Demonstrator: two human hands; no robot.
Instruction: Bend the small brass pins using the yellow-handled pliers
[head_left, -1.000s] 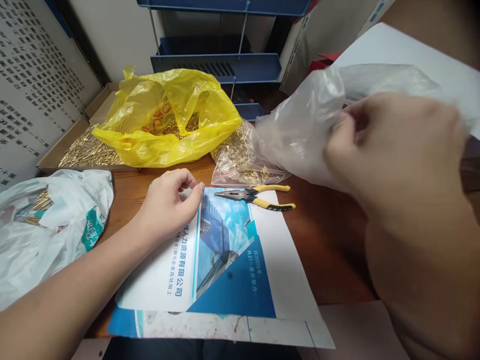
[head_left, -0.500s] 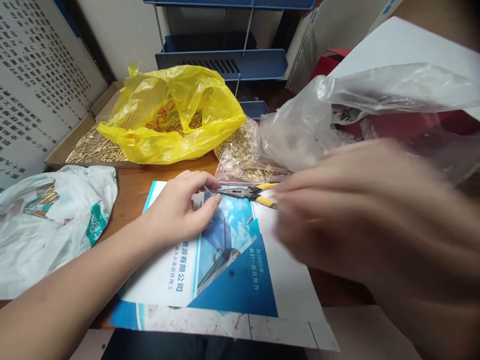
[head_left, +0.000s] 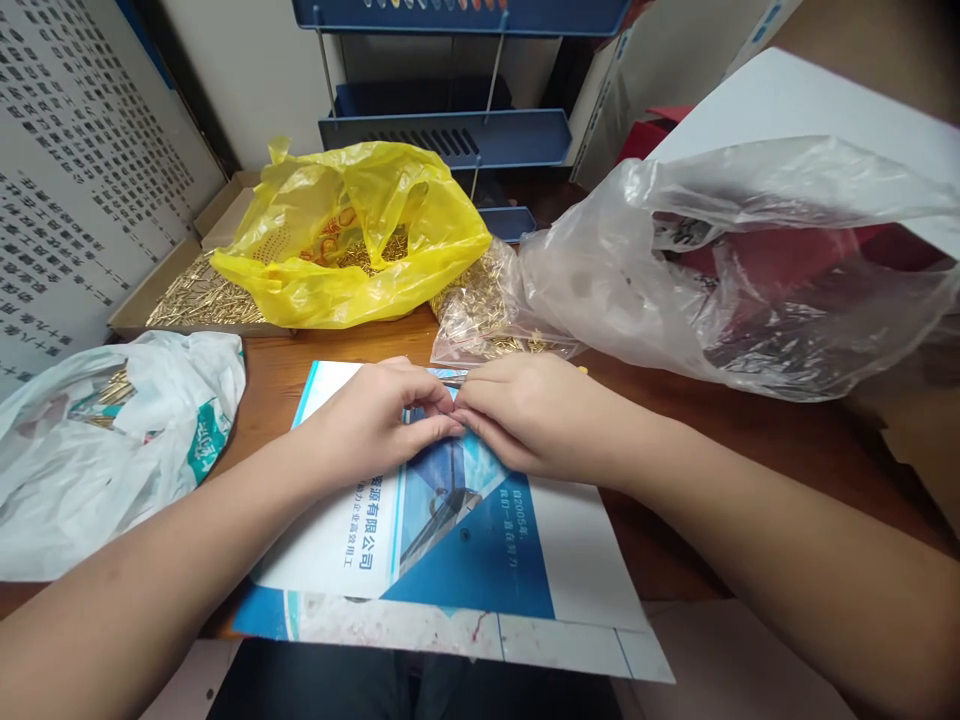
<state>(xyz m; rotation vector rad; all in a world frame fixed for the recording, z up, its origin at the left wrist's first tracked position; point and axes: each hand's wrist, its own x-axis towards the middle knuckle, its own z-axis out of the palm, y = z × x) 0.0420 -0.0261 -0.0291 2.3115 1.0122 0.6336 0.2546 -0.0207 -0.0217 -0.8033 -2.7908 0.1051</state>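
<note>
My left hand [head_left: 375,415] is closed in a pinch over a blue and white printed brochure [head_left: 480,560]. My right hand [head_left: 532,410] meets it fingertip to fingertip, its thumb and fingers pressed together. Whatever is between the fingertips is too small or too covered to make out. Behind my right hand lies a pair of pliers [head_left: 448,376]; only the metal tip shows, the rest being hidden by the hand. Just beyond is a clear zip bag [head_left: 487,318] of small gold-coloured metal pieces.
A yellow plastic bag [head_left: 352,290] with gold pieces stands at the back, beside a cardboard tray [head_left: 127,315] of similar pieces. At left sits a white plastic bag [head_left: 150,390]. A large clear bag [head_left: 600,260] lies at right, with a blue rack [head_left: 517,135] behind.
My right hand, blurred and nearer the camera before, has moved left and down to join my left fingertips. The pliers, plainly visible earlier, are now mostly covered by it.
</note>
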